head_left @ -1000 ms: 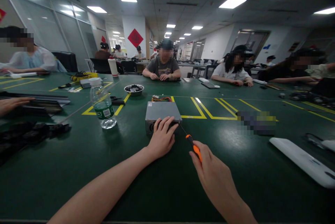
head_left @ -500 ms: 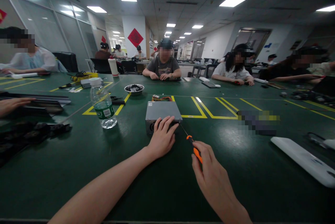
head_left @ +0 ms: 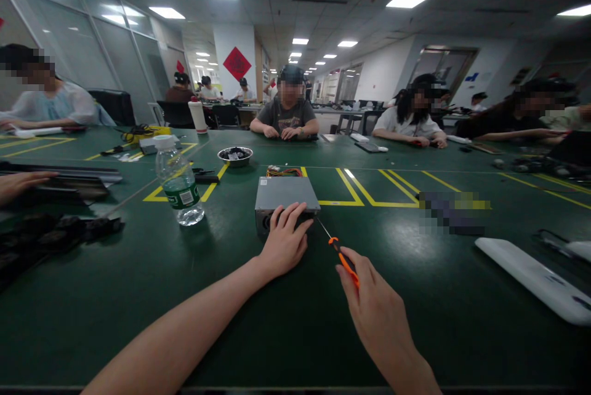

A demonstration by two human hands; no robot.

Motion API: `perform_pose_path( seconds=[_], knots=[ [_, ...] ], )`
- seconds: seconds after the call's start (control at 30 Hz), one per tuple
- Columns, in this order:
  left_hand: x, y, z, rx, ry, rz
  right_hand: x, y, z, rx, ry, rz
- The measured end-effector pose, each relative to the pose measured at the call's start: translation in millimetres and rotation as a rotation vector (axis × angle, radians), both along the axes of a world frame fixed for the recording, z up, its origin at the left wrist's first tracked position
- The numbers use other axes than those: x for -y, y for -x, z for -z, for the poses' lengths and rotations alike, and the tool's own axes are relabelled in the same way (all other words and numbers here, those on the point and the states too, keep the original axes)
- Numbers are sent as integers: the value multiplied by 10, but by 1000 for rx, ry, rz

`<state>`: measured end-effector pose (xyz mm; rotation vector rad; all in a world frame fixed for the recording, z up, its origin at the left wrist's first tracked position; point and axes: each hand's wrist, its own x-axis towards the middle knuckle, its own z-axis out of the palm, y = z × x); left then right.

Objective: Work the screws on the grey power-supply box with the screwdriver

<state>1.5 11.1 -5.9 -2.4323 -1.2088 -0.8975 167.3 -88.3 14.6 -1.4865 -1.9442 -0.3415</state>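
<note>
A grey metal computer power supply sits on the green table in front of me, with coloured wires at its far side. My left hand lies against its near face, fingers spread and fingertips over the top front edge. In my right hand is an orange-and-black screwdriver, gripped by the handle. Its thin shaft points up and left, and the tip meets the near right corner of the power supply. Whether the tip sits in a screw is too small to tell.
Left of the power supply stands a water bottle; behind it is a metal bowl of small dark parts. A white elongated object lies at right. Another person's hand rests on dark panels at left. Several people sit around the table.
The view has shifted slightly. My right hand has turned a little around the screwdriver handle, while its tip stays at the same corner. My left hand remains on the power supply.
</note>
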Motion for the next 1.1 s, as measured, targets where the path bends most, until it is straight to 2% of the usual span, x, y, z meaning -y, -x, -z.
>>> perform_pose_path(
  seconds=[0.2,0.43,0.77,1.1],
  knots=[
    [5,1,-17,1,3,9,-3,39,-36,-56,-44,-58],
    [7,-10,-22,3,15,-7,-10,-6,8,14,-31,28],
    [7,-20,-20,15,4,-6,14,59,34,-93,11,-74],
    [13,-22,-31,2,38,-20,16,54,53,-127,9,-56]
  ],
)
